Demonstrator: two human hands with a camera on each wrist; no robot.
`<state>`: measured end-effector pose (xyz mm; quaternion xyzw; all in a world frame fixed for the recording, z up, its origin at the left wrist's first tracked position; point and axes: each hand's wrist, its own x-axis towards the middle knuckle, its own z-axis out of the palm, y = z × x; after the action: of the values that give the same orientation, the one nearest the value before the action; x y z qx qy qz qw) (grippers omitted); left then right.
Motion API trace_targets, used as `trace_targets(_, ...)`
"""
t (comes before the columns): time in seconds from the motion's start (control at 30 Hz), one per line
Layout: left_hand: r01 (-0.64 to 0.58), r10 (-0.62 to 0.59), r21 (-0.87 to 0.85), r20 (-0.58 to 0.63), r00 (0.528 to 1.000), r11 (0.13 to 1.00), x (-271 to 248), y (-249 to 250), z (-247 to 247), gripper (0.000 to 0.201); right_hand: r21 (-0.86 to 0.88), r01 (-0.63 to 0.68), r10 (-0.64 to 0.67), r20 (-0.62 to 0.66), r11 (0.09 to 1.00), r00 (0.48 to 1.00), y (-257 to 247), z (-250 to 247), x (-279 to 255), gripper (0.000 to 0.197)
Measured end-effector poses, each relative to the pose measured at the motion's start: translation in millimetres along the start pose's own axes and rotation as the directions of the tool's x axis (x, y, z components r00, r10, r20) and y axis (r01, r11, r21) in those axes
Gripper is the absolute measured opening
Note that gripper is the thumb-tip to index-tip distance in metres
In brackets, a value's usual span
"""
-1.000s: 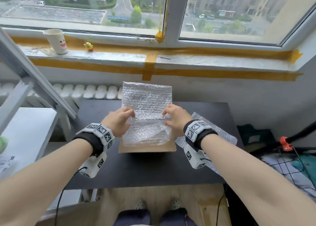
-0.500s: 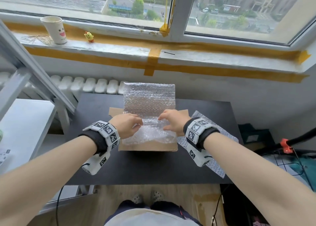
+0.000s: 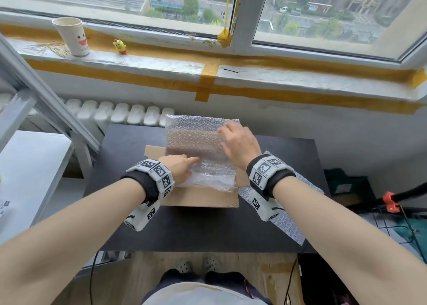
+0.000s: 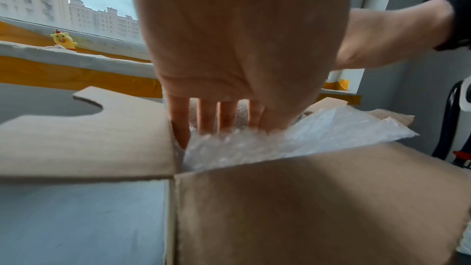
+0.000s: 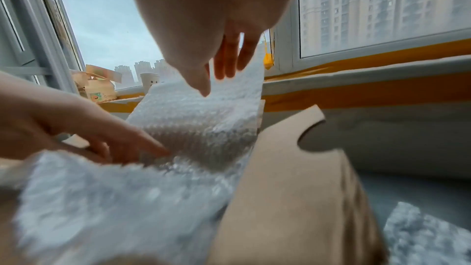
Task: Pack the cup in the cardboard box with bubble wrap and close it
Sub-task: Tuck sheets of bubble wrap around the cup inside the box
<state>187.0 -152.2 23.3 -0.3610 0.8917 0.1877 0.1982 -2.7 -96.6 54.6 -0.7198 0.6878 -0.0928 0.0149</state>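
An open cardboard box [image 3: 201,197] stands on the black table [image 3: 184,233]. A bubble wrap sheet [image 3: 196,138] lies over its opening, and the far half stands up behind the box. My left hand [image 3: 189,164] presses straight fingers [image 4: 216,120] down on the wrap at the box's left inner wall. My right hand [image 3: 227,131] lies with relaxed fingers [image 5: 229,61] against the raised far right part of the sheet. No cup shows inside the box; the wrap hides what is under it. A paper cup [image 3: 71,37] with a smiling face stands on the window sill.
A second bubble wrap sheet [image 3: 288,224] lies on the table right of the box. The box's side flaps [image 3: 154,151] stick outward. A small yellow figure [image 3: 119,46] sits on the sill. A white shelf [image 3: 30,166] stands left; a radiator [image 3: 120,113] runs behind the table.
My right hand has left the wrap's near part and moved up and away to the raised far right part. My left hand stays low, now pressing the wrap down in the box.
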Motion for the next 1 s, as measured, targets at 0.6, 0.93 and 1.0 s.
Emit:
trace_targets(0.6,-0.102,0.329,0.346,-0.699,0.635,0.933,-14,-9,-23,0.061,0.195,-0.054,0.008,0.23,0.979,0.973,2,-12,-11,0.009)
trace_targets(0.93,-0.238,0.332,0.272,-0.383,0.862,0.932,-23,-15,-2,0.02,0.161,-0.056,-0.014,0.4,0.985,0.916,-12,4,-32,0.035)
trace_targets(1.0,-0.205,0.257,0.193,-0.308,0.916,0.96,-24,-13,2,0.023,0.168,-0.058,-0.02,0.425,0.984,0.905,-14,9,-34,0.05)
